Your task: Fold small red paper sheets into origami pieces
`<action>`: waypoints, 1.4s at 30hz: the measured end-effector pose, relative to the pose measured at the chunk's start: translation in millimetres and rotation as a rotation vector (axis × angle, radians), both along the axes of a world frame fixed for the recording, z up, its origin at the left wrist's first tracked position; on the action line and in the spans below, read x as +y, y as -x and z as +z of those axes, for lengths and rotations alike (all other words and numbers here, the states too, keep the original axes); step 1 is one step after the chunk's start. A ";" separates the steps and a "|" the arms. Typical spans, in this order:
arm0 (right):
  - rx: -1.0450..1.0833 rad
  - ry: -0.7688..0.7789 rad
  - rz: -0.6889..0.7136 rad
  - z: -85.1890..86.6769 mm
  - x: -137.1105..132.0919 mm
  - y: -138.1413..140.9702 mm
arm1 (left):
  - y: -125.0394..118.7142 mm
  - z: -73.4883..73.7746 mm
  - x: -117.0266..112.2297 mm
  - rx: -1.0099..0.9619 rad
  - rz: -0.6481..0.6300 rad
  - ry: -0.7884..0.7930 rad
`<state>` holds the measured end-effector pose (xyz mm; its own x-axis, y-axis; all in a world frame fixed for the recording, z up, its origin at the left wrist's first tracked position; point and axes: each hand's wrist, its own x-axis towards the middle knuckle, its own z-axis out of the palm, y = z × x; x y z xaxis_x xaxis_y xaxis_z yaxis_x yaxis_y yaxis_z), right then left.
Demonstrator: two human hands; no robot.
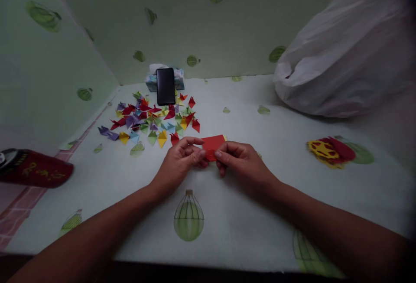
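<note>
Between my hands, at the middle of the table, is red paper point(212, 143); a thin yellow edge shows at its upper right corner. My left hand point(188, 153) pinches the left side of it with curled fingers. At its right side, the thumb and fingers of my right hand point(237, 157) are pressed together on it. A lower, brighter part of the paper looks folded, but the fingers cover most of it. Whether this is one sheet or a piece in front of a stack, I cannot tell. Just beyond my left hand lie many small folded paper pieces point(133, 120) in several colours.
A black phone point(166, 86) leans against a tissue box point(151, 82) behind the folded pieces. On the left lies a red can point(39, 169). Yellow and red paper cutouts point(323, 149) rest at the right, below a large white plastic bag point(338, 66) near the wall.
</note>
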<state>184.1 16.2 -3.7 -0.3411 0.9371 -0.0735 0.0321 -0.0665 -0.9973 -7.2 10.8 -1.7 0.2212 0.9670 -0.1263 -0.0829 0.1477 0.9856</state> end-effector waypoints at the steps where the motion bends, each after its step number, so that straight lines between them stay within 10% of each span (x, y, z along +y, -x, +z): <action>1: -0.011 -0.007 0.001 0.4 -0.6 0.5 | -1.2 0.5 -0.6 -0.005 -0.003 0.009; 42: 0.355 0.244 0.037 -13.2 4.4 1.7 | 5.4 1.6 6.7 0.118 -0.015 -0.281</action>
